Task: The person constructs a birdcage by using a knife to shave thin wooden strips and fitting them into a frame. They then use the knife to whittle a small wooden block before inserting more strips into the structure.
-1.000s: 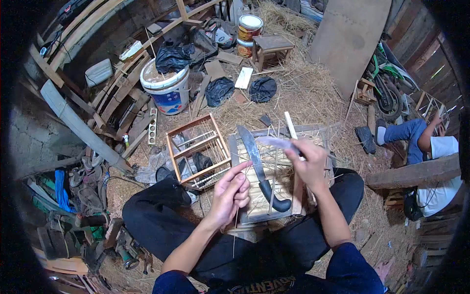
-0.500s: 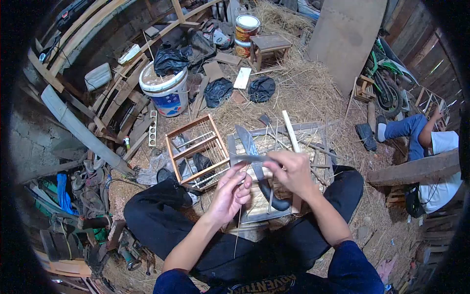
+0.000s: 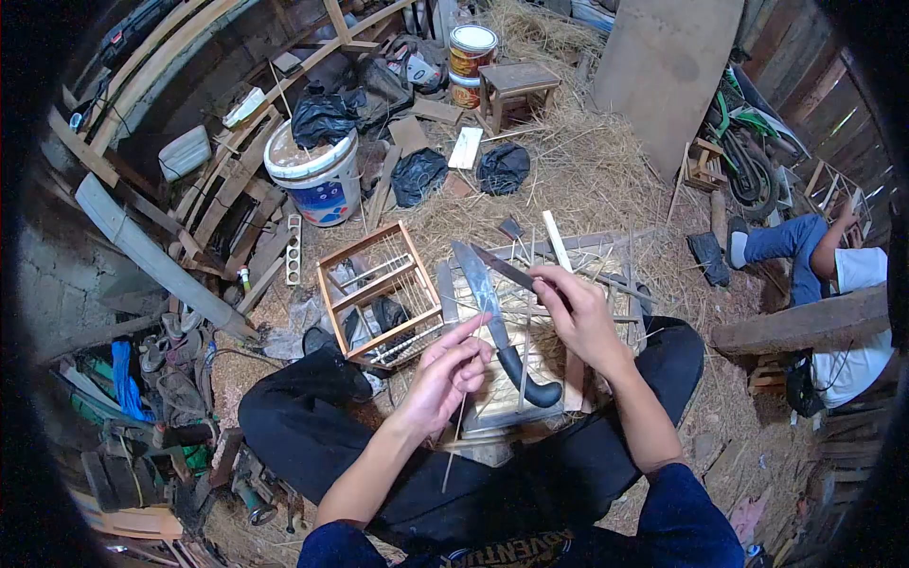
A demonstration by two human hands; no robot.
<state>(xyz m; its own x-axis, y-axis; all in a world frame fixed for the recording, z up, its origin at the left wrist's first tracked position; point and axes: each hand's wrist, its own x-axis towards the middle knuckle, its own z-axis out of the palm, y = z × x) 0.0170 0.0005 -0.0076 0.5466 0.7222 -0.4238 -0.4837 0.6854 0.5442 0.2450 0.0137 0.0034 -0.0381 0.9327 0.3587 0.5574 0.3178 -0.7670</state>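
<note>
My left hand point(image 3: 443, 381) is closed in a pinch around a thin bamboo stick point(image 3: 454, 450), whose lower end hangs over my lap. My right hand point(image 3: 582, 322) grips a narrow dark knife blade point(image 3: 504, 269), its tip pointing up and left; the handle is hidden in my palm. Between the hands, a large knife point(image 3: 480, 283) with a black curved handle point(image 3: 526, 382) lies on a low wooden board point(image 3: 492, 409) with scattered sticks. Left of it rests a small wooden frame point(image 3: 380, 295) with thin bars.
A white bucket point(image 3: 320, 189) with a black bag on top stands beyond the frame. Black bags point(image 3: 504, 168), a small stool point(image 3: 518, 85) and straw lie farther back. At right, another person point(image 3: 800, 254) sits behind a wooden beam point(image 3: 800, 322).
The dark blade has swung away from my left hand, up and to the right, with my right hand. The stick's lower end has shifted slightly left.
</note>
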